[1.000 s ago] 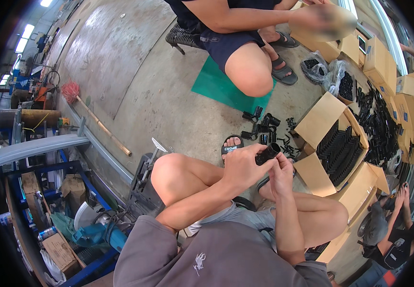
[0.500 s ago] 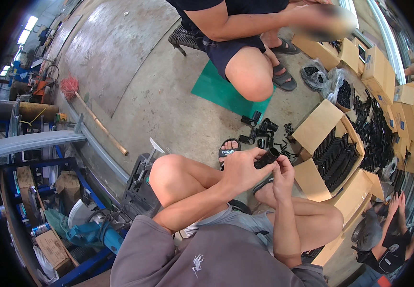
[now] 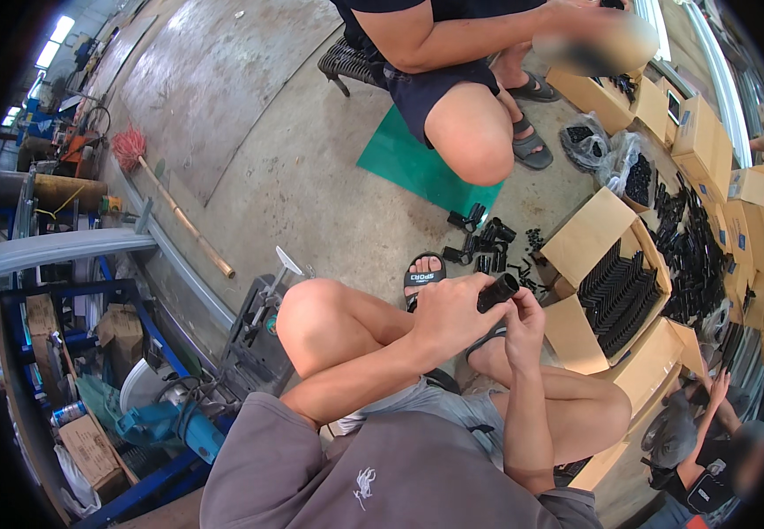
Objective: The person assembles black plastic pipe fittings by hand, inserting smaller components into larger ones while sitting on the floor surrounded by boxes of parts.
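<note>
A short black tubular fitting (image 3: 497,293) is held between my two hands, its round end tipped up and to the right. My left hand (image 3: 452,310) wraps round its left side with the fingers closed. From the right, my right hand (image 3: 524,331) pinches at the fitting's lower side; its fingertips partly hide what they grip. Just beyond my hands, several similar black fittings (image 3: 493,234) lie in a loose pile on the floor, with small black pieces (image 3: 536,238) scattered beside them.
An open carton (image 3: 586,231) of stacked black parts stands to my right, near a heap of black parts (image 3: 687,238). A co-worker's knee (image 3: 470,141) is ahead, over a green mat (image 3: 417,167). Left are a mop (image 3: 175,207) and a blue-framed rack (image 3: 148,331).
The fitting sits slightly higher and shows more of its body between my hands. My grip stays much the same. At the lower right, another person has shifted position.
</note>
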Motion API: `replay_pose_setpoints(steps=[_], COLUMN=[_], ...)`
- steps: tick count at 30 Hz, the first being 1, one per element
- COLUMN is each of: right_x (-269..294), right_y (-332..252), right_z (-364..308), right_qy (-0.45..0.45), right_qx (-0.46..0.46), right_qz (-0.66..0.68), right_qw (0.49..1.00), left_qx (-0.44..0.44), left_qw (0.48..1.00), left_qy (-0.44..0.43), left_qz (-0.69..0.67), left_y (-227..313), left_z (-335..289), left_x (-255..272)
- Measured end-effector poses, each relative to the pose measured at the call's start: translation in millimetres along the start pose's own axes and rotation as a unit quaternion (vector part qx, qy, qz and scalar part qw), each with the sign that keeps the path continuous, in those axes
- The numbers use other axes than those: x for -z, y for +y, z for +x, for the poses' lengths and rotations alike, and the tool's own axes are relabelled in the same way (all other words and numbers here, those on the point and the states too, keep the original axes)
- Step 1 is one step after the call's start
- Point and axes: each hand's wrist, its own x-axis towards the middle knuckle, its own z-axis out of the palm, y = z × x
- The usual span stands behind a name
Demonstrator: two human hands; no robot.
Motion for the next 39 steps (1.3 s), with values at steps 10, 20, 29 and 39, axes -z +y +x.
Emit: replay_pose_setpoints(steps=[10, 20, 29, 39], right_x=[4, 1, -35, -46], right_y=[7, 26, 11, 30], right_z=[0, -9, -24, -20], right_qy=[-0.007, 0.034, 0.085, 0.158], right_qx=[-0.015, -0.092, -0.044, 0.024], right_qz=[-0.006, 0.176, 0.118, 0.144], right_qw=[1.000, 0.979, 0.988, 0.977], left_qx=[-0.017, 0.008, 0.143, 0.319], left_qw=[0.999, 1.000, 0.929, 0.779], left_qy=[-0.005, -0.006, -0.058, -0.097], left_qz=[0.033, 0.019, -0.336, -0.531], left_y=[4, 1, -28, -43], left_z=[0, -1, 7, 3], left_x=[2, 0, -19, -59])
